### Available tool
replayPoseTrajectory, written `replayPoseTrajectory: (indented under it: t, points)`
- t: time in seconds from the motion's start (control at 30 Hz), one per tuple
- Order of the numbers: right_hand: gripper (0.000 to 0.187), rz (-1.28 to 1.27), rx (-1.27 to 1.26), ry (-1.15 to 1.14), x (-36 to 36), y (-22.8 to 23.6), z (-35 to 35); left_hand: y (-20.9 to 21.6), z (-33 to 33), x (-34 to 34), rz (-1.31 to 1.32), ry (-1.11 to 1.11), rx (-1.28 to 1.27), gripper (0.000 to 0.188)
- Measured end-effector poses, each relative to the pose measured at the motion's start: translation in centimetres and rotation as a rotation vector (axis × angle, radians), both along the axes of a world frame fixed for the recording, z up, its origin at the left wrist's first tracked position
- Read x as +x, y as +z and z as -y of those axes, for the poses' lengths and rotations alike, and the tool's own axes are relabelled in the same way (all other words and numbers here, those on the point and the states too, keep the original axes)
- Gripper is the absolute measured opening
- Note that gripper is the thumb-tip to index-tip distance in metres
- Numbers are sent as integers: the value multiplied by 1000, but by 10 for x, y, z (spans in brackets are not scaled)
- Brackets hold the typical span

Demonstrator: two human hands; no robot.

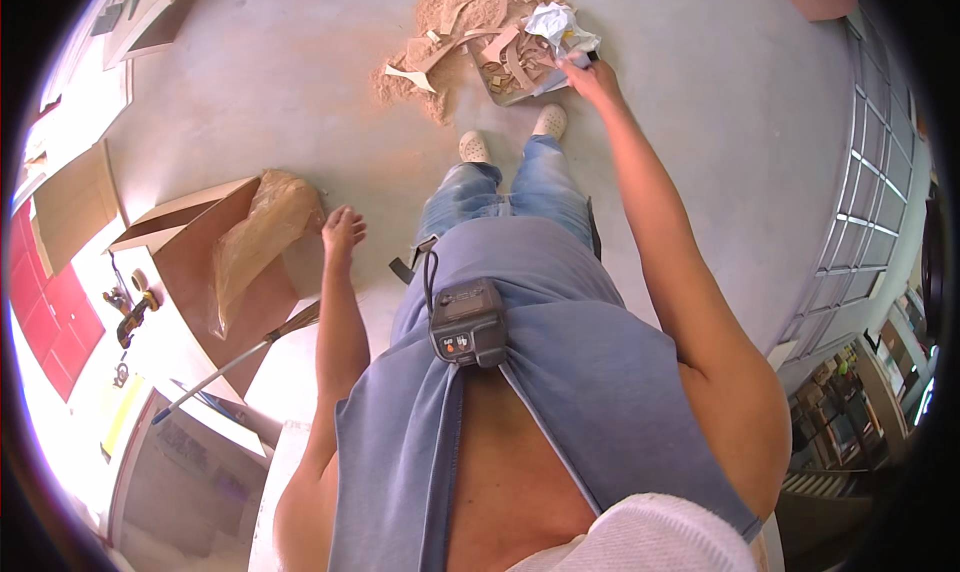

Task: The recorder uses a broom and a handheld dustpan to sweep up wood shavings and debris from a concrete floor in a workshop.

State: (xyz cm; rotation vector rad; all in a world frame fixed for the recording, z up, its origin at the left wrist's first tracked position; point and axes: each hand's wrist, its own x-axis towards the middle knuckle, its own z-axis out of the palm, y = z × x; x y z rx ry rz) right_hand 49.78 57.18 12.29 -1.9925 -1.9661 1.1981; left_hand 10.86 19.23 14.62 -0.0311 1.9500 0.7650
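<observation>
Many curved tan offcuts (516,62) already fill the shallow grey pan (510,99); loose tan sawdust (440,14) beyond it remains. Right hand (592,78): at its right rim, grip unclear; left hand (343,230): empty, fingers loose, well apart.

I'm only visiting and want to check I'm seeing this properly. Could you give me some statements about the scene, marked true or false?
1. The right hand is at the edge of a shallow pan. True.
2. The left hand holds the broom. False: the left hand looks empty, and the broom is apart from it.
3. A crumpled white sheet lies on top of the scraps in the pan. True.
4. All the sawdust is inside the pan. False: much of it is heaped on the floor.
5. The clogs are black. False: they are cream.
</observation>
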Motion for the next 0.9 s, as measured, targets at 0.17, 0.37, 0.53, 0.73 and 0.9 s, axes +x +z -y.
replayPoseTrajectory:
  t: [0.17,0.37,0.53,0.73,0.9]
  points:
    - [30,-310,26,67,58,18,109,7,24,36,85,-161,-154,40]
    - [34,-174,247,108,160,3,264,22,22,45,43,-338,-242,41]
    - [30,-164,299,181,146,3,234,43,26,48,-53,-289,-292,41]
    - [18,-449,627,123,99,-43,175,52,48,82,-94,-235,-188,43]
    - [30,-575,111,-149,45,-48,89,58,75,142,-66,-195,-65,42]
